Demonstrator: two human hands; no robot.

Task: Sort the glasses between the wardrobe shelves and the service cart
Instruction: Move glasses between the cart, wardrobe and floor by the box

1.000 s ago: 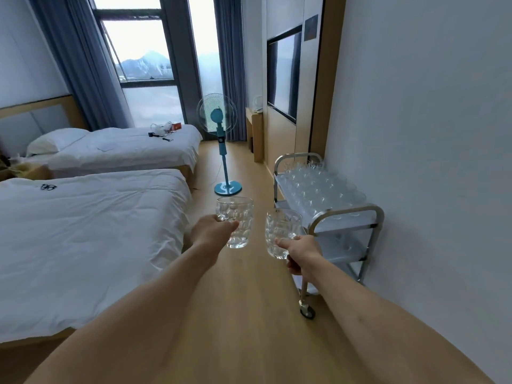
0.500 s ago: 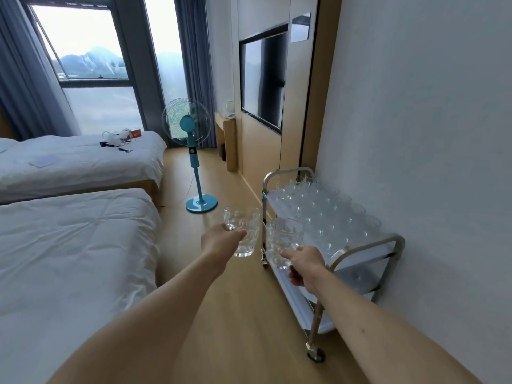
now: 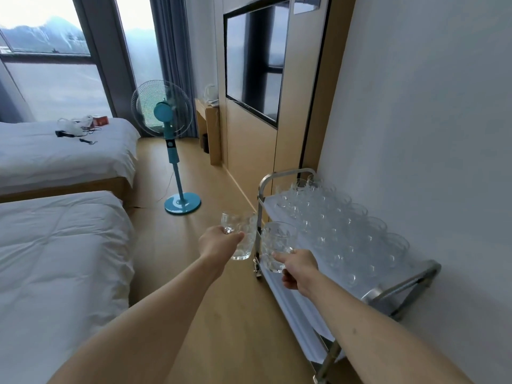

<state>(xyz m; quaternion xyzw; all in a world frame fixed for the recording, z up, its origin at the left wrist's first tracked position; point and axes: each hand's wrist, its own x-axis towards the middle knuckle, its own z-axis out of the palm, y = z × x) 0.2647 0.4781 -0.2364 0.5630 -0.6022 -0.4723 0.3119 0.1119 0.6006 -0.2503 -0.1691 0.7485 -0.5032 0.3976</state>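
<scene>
My left hand point(image 3: 219, 242) grips a clear dimpled glass mug point(image 3: 245, 239), held out over the floor just left of the cart. My right hand point(image 3: 297, 268) grips a second glass mug point(image 3: 277, 242) above the near left edge of the cart's top shelf. The steel service cart point(image 3: 401, 289) stands against the right wall. Its top shelf is covered with several rows of clear glasses point(image 3: 340, 231). No wardrobe shelves are in view.
Two white beds point(image 3: 55, 261) fill the left side. A blue standing fan point(image 3: 170, 151) stands on the wooden floor ahead. A wall television point(image 3: 253, 67) and a small wooden desk point(image 3: 210, 128) line the right wall beyond the cart. Floor runs between bed and cart.
I have walked closer to the cart and turned right toward it. Both hands, still holding their mugs, are now at the cart's left edge.
</scene>
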